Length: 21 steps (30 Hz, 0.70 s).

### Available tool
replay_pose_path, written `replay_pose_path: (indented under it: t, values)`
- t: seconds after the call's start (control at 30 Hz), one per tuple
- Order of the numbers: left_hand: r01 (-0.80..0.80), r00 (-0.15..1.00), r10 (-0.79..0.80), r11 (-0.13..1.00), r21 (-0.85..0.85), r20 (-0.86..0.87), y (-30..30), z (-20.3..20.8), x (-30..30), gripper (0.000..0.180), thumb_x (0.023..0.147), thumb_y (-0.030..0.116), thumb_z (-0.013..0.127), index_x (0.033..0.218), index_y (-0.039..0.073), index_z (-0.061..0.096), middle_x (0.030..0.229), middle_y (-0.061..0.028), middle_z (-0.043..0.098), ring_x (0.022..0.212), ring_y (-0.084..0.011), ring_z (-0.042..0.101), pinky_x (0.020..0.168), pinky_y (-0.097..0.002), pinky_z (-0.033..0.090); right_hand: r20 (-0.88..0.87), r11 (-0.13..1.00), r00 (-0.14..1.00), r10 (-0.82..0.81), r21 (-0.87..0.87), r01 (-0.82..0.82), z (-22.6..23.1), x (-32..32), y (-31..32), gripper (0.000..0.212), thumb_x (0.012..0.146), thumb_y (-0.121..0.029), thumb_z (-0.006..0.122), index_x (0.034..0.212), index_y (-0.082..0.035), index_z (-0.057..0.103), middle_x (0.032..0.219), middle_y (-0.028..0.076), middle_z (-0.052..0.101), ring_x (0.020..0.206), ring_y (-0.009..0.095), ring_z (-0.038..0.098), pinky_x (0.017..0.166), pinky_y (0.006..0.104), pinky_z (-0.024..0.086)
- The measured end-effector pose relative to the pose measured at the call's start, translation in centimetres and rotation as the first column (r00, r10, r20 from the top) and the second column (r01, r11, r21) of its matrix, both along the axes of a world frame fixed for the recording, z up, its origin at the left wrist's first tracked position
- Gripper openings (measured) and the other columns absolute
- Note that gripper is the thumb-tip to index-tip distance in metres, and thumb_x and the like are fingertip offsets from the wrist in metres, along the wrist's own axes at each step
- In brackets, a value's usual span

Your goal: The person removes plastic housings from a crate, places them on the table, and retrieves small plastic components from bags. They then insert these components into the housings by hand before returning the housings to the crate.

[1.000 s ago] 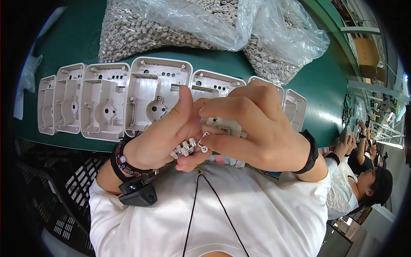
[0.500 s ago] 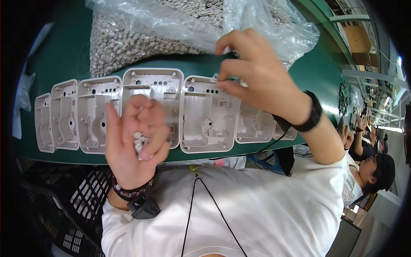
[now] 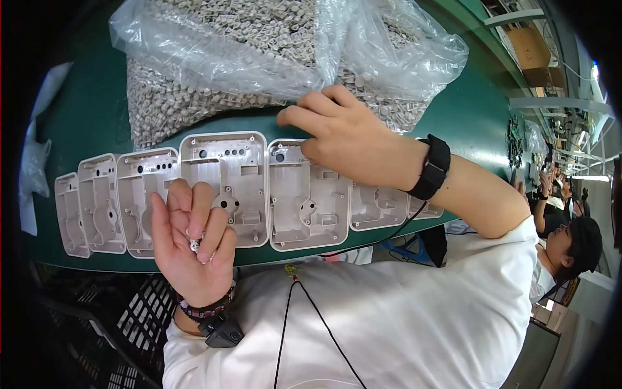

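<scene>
My left hand is palm up in front of the row of housings, its fingers curled around several small white plastic parts. My right hand reaches over the far edge of a pale grey plastic housing right of the middle. Its fingers are apart, and nothing shows between them; the thumb tip is near the housing's far rim. Directly to the left is another open housing, partly behind my left fingers. More such housings stand side by side in the row.
Beyond the row lies a large clear plastic bag full of small grey-white parts, on the green table. A black crate stands below the near edge at left. A co-worker is at far right. A black cable runs by the right housings.
My right hand has moved left from the housing's far rim, where its fingertips were close together by a small pale piece; its fingers are now apart. My left fingers have uncurled slightly.
</scene>
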<state>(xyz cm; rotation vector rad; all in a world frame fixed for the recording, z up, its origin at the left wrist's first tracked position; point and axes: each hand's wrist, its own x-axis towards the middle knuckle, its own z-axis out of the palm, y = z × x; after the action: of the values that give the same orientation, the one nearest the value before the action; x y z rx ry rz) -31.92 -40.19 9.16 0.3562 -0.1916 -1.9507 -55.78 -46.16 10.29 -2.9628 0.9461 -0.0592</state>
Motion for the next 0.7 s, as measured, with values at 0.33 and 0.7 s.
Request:
replay_pose_path:
  t: [0.33,0.7]
  values:
    - [-0.003,0.999,0.002,1.000,-0.027,-0.033,-0.1,1.0,-0.8,0.032,0.099,0.034,0.025,0.084,0.008,0.038,0.070,-0.0009,0.035,0.046,-0.0078,0.029,0.039,-0.0204,0.028,0.018,0.998,0.998,0.053,0.029,-0.054,1.2,-1.5,-0.3,0.010,0.066,-0.013,0.060,0.069,-0.008,0.068,0.114,0.002,0.053,0.105,0.020,0.046,0.086,0.0338,0.040]
    - [-0.167,0.973,0.184,0.978,0.127,-0.137,-0.4,1.2,-1.9,0.028,0.097,0.030,0.033,0.085,0.008,0.044,0.074,-0.0009,0.036,0.065,-0.0119,0.036,0.056,-0.0255,0.033,0.534,0.992,0.845,-0.041,0.122,-0.029,3.8,5.1,3.6,0.017,0.068,-0.012,0.060,0.084,-0.009,0.062,0.108,0.006,0.054,0.096,0.023,0.050,0.079,0.0329,0.042]
